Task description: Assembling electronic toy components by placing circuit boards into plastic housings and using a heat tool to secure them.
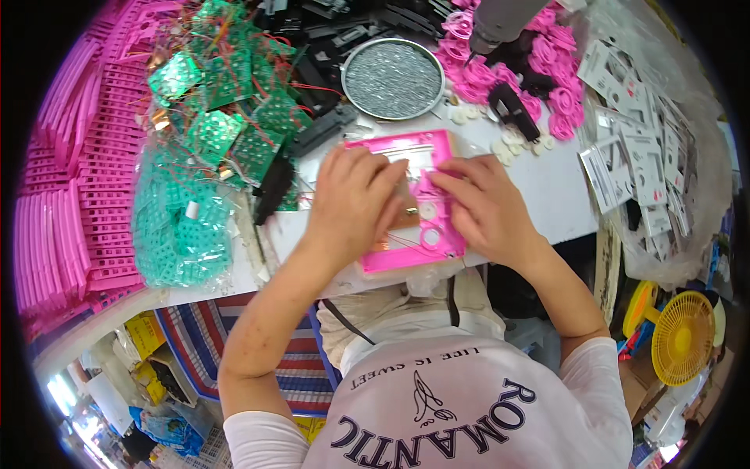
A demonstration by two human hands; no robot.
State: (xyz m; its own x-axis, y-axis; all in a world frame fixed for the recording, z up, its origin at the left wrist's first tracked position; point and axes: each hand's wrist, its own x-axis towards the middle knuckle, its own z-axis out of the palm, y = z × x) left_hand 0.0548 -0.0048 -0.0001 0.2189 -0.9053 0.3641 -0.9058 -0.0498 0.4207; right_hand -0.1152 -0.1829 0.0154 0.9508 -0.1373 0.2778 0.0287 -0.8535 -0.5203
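A bright pink plastic frame (pixel 406 258) lies on the white table before me, with thin wires, small round parts and a brownish board (pixel 408 213) inside it. My left hand (pixel 353 199) reaches over the frame's left side, its fingers bent and closed at the board. How firmly they grip it is partly hidden by the hand. On the other side, my right hand (pixel 491 209) has its fingertips and thumb closed on the frame's right part, near a pink inner piece (pixel 424 186).
Green circuit boards (pixel 234 133) with red wires and a bag of teal parts (pixel 183 227) lie left, beside stacked pink panels (pixel 109 187). Behind the frame stand a round tin of screws (pixel 393 78), pink parts (pixel 558 59) and a hanging power screwdriver (pixel 500 23). White plates (pixel 644 148) lie right.
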